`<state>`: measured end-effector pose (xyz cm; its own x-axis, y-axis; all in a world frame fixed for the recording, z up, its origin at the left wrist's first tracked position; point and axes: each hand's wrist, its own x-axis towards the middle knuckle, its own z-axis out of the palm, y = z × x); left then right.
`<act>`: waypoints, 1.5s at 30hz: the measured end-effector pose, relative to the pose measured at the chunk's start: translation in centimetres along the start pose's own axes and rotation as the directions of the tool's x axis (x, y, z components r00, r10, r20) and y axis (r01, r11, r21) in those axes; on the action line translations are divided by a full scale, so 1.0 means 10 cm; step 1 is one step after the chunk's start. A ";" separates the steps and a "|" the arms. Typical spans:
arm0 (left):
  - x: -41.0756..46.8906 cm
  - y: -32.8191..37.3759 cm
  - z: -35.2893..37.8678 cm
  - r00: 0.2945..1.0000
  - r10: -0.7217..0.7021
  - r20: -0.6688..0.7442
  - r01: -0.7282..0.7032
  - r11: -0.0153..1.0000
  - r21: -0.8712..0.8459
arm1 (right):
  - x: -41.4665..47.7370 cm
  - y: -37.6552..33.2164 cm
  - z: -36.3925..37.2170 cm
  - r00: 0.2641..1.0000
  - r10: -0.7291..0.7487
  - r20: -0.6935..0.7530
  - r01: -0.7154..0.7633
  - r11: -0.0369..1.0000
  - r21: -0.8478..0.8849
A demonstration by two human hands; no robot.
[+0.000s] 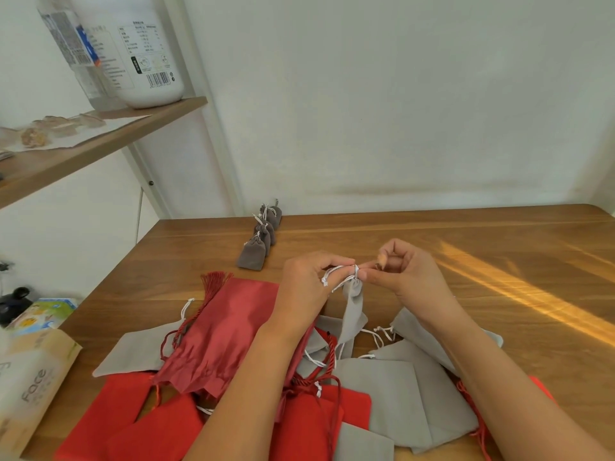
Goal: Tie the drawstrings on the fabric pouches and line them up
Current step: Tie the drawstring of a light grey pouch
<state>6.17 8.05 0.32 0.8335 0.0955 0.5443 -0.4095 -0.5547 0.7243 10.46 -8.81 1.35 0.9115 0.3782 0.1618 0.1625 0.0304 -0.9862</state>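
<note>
A small light-grey pouch (353, 302) hangs above the table, its neck gathered by a white drawstring (336, 273). My left hand (307, 287) pinches the string's loops on the left of the neck. My right hand (406, 274) pinches the string at the right of the neck, fingers curled. Several tied dark-grey pouches (259, 242) stand in a row running toward the back wall. A heap of flat grey pouches (399, 390) and red pouches (216, 344) lies on the table below my forearms.
The wooden table (466, 247) has a sunlit streak on its right side. A tissue pack (30, 384) and a small colourful packet (43, 314) sit at the left edge. A shelf (100, 138) with white bottles (133, 51) hangs upper left.
</note>
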 end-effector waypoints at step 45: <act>-0.02 0.16 0.06 0.955 -0.201 0.218 0.244 0.951 -0.193 | 0.10 0.18 -0.11 0.866 -0.499 -0.032 0.368 0.680 -0.634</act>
<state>5.56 6.68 1.14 0.9591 0.0222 0.2823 -0.2577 -0.3446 0.9027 12.09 -9.35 -0.20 0.7204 0.2825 0.6335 0.6857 -0.4272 -0.5893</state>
